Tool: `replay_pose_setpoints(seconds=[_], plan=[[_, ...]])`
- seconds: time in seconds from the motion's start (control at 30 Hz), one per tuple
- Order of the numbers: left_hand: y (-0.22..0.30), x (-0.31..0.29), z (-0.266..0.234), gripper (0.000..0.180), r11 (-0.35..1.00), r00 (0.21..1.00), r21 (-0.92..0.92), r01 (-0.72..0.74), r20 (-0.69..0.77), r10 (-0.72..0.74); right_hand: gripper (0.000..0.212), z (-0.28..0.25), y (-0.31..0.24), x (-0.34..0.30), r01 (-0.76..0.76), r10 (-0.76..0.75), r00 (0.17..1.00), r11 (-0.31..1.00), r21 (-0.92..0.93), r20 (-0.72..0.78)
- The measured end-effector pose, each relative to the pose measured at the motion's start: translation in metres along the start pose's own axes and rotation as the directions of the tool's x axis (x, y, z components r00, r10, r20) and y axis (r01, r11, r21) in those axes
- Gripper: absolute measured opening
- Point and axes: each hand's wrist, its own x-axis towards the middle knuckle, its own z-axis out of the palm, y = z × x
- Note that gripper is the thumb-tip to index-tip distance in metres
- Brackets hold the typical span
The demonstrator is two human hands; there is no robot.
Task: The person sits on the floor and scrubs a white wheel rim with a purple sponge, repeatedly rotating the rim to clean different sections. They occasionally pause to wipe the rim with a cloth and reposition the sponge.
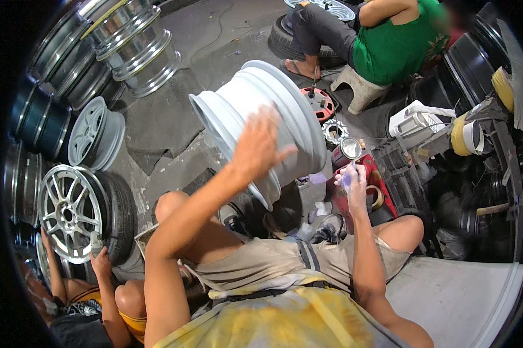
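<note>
A pale grey-white wheel rim point(232, 101) stands tilted in front of my knees, its barrel facing up. My left hand point(258, 142) lies against the barrel with its fingers stretched out and slightly blurred. To the right, beside the rim, my right hand point(356, 181) is raised with its fingers bent around a small purple piece point(346, 179). Pale dust coats these fingers. Just beyond that hand stands an open can point(348, 149), next to a red crate point(383, 188) holding a roll of tape point(378, 198).
Stacked rims point(136, 49) and a silver wheel point(70, 214) stand on the left, where another person's hand point(101, 261) touches the wheel. A person in a green top point(392, 43) sits on a low stool point(357, 90) at the far right. A metal rack point(409, 177) stands at right.
</note>
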Motion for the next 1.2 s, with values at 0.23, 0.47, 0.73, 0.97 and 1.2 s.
replay_pose_setpoints(seconds=[0.23,0.47,0.73,0.97,1.2], plan=[[0.042,-0.019,-0.03,0.061,0.783,0.748,-0.551,-0.288,0.382,0.543,0.02,0.018,-0.032,-0.005,0.087,-0.065,0.989,0.982,-0.165,0.134],[0.022,0.005,-0.036,0.039,0.573,0.985,-0.815,-0.087,0.016,0.172,0.022,0.069,-0.079,-0.028,-0.063,0.061,0.959,0.998,-0.004,0.275],[0.016,-0.001,-0.01,0.019,0.174,0.934,-0.932,0.319,0.34,0.109,0.05,0.091,-0.09,-0.034,-0.351,0.201,0.823,0.916,0.196,0.532],[0.017,-0.004,-0.018,0.026,-0.07,0.9,-0.898,0.434,0.435,-0.003,0.023,0.083,-0.085,-0.041,0.057,-0.064,0.943,0.998,0.032,0.328],[0.019,-0.003,-0.015,0.027,0.158,0.959,-0.95,0.269,0.28,0.052,0.01,0.08,-0.094,-0.037,0.165,-0.103,0.956,0.963,-0.212,0.273]])
